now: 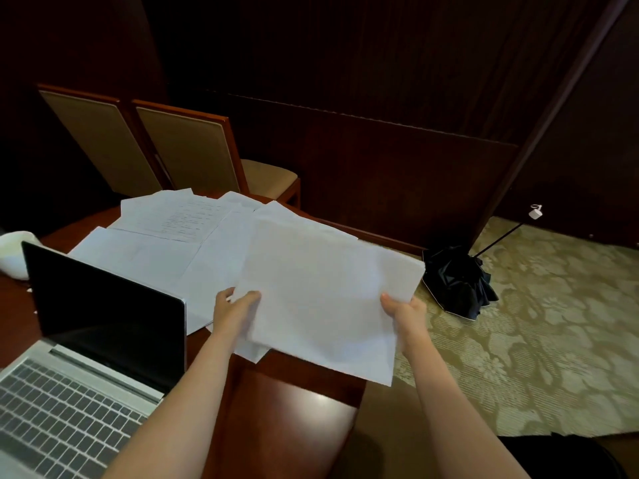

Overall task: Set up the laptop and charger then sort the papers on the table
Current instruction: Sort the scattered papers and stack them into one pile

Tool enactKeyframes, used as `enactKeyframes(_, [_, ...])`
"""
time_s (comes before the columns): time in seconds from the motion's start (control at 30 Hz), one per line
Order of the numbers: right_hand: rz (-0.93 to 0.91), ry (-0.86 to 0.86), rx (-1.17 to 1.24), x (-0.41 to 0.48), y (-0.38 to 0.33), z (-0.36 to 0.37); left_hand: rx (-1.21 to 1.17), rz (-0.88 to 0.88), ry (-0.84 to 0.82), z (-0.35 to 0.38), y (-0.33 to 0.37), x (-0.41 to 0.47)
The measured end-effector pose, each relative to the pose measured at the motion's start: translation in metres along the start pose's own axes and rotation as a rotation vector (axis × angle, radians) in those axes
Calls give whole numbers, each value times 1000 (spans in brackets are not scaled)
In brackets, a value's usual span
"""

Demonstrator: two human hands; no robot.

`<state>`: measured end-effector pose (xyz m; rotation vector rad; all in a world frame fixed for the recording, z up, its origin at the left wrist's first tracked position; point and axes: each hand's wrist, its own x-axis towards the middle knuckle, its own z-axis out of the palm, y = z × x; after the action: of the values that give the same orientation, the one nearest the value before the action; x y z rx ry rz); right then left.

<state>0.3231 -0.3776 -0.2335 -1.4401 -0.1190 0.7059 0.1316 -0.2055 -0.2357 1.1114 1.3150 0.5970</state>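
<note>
An open silver laptop with a dark screen stands at the left on the red-brown wooden table. Several white papers lie spread over the table behind it. Both my hands hold a stack of white sheets above the table's right edge. My left hand grips the stack's left side with the thumb on top. My right hand pinches its right edge. No charger is in view.
Two padded wooden chairs stand behind the table. A white object sits at the far left behind the laptop. A folded black umbrella lies on the patterned carpet to the right, near a dark wooden wall.
</note>
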Motion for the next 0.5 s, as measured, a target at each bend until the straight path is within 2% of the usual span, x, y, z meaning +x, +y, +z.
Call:
enactKeyframes(0.1, [56,40,150,-1,3,-2,-48,-95,-14,7,-9,-6])
enactKeyframes(0.17, [88,17,231,-3,7,1,-247,-217,-244,13,-13,-8])
enactKeyframes(0.23, [112,-26,292,-6,14,6,-329,-246,-470,25,-17,-14])
enactKeyframes(0.27, [132,-50,325,-8,17,8,-353,-225,-455,32,-22,-11])
enactKeyframes(0.37, [210,-119,422,-14,32,11,-435,-178,-187,46,-25,-3])
enactKeyframes(0.43, [264,-166,454,-19,40,9,-485,-247,-61,45,-29,7])
enactKeyframes(0.5, [317,-173,431,-23,47,3,-483,-330,-21,42,-40,18])
